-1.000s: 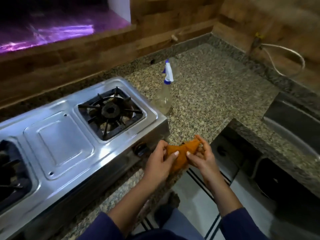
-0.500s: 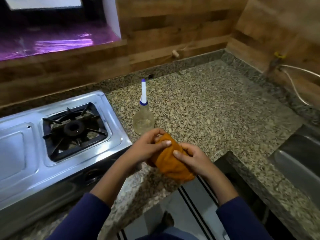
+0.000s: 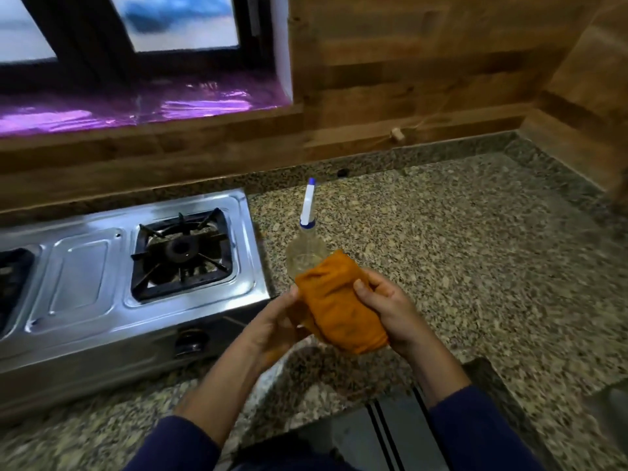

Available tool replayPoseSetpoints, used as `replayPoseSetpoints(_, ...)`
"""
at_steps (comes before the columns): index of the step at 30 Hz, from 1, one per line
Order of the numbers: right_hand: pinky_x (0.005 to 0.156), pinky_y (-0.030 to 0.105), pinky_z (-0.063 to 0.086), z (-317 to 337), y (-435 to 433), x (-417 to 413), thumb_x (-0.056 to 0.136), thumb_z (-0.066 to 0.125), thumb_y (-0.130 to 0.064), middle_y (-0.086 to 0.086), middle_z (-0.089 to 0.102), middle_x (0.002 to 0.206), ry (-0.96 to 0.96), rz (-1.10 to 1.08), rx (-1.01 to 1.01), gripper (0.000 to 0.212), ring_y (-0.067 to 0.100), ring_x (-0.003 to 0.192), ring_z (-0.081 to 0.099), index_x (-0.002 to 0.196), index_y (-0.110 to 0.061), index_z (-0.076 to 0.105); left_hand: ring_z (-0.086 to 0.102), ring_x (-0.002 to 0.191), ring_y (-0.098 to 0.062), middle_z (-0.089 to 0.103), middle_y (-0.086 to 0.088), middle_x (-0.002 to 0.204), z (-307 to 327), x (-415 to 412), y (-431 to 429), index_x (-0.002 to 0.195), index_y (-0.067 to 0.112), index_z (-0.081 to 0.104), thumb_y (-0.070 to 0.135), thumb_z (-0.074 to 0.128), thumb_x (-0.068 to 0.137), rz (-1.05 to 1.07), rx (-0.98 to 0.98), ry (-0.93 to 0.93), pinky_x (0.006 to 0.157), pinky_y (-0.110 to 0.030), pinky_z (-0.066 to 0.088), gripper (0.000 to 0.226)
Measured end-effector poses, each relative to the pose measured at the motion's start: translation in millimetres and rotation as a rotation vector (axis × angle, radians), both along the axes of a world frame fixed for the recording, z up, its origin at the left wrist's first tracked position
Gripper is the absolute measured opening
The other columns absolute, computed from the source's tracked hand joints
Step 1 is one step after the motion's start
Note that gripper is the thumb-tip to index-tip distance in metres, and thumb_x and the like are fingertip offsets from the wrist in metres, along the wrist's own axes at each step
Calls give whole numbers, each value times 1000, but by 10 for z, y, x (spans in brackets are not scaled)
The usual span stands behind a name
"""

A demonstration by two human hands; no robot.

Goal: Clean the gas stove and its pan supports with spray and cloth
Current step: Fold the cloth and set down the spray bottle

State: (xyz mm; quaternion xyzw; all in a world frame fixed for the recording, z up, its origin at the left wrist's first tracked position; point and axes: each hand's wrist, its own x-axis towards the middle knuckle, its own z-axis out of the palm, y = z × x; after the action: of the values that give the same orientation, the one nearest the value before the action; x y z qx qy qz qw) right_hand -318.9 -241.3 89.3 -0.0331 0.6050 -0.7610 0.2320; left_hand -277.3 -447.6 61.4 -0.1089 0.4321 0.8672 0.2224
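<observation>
Since half a second ago you're bunching the orange cloth tighter, left hand and right hand both gripping it; still prepping, so grab that clear plastic spray bottle next.

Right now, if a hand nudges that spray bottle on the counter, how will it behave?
The spray bottle is tall and narrow with a long nozzle, so it probably tips easily. It looks clear and nearly empty, so likely light. Standing on the smooth granite counter, it may slide first if pushed low.
</observation>
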Motion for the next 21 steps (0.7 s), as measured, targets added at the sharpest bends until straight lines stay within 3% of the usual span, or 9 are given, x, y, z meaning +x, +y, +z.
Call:
replayPoseSetpoints(2, 94, 46, 54, -102, -44, -63, 87, 66, -27, 14, 68, 122, 14, -3, 23, 39, 32, 112, 66, 124, -16, 63, 61, 111, -31, 62, -13, 126, -22, 21, 102, 124, 15, 64, 48, 93, 50, 164, 204, -45, 99, -46, 47, 86)
replayPoseSetpoints(3, 93, 46, 54, -154, -58, -80, 87, 69, -28, 11, 70, 120, 36, -3, 69, 35, 30, 111, 66, 121, -21, 65, 62, 109, -31, 62, -13, 125, -20, 27, 157, 125, 17, 64, 47, 92, 53, 188, 188, -44, 92, -42, 52, 83)
replayPoseSetpoints(6, 90, 43, 57, -229, -58, -135, 79, 77, -35, 3, 72, 113, 77, -22, 258, 38, 27, 109, 67, 115, -26, 70, 65, 112, -28, 67, -9, 126, 19, -38, 265, 132, 23, 56, 43, 88, 62, 224, -53, -47, 85, -41, 56, 80)
replayPoseSetpoints(10, 89, 41, 57, -274, 11, -349, 76, 82, -29, 3, 66, 115, 74, -28, 473, 41, 28, 110, 63, 114, -26, 68, 70, 101, -22, 72, -6, 115, 17, -126, 238, 124, 22, 60, 29, 76, 81, 238, -282, -4, 82, -36, 57, 46)
replayPoseSetpoints(14, 94, 33, 48, -97, -263, -731, 81, 77, -32, -2, 53, 130, 168, -59, 614, 63, 20, 123, 51, 138, -27, 50, 73, 91, -14, 76, -1, 99, 46, -167, 235, 110, 18, 67, 18, 71, 86, 237, -436, 131, 71, -22, 55, 24)
replayPoseSetpoints(18, 109, 43, 38, 2, -804, -1112, 73, 80, -49, 0, 36, 153, 231, -59, 681, 95, 21, 138, 36, 151, -27, 30, 72, 90, -9, 76, 9, 95, -79, -164, 211, 101, 26, 72, 16, 75, 84, 160, -611, 276, 81, -28, 55, 20)
replayPoseSetpoints(20, 109, 47, 40, -50, -1009, -1216, 72, 80, -54, 6, 41, 151, 200, -44, 670, 92, 25, 135, 41, 147, -22, 37, 71, 89, -8, 76, 11, 93, -125, -148, 201, 96, 30, 73, 14, 76, 83, 157, -678, 340, 80, -30, 55, 21)
replayPoseSetpoints(21, 104, 44, 45, -73, -1080, -1238, 76, 78, -51, 9, 51, 140, 196, -38, 656, 78, 27, 127, 50, 138, -17, 46, 71, 88, -7, 76, 12, 92, -145, -144, 195, 93, 32, 73, 14, 76, 82, 157, -709, 361, 80, -32, 55, 21)
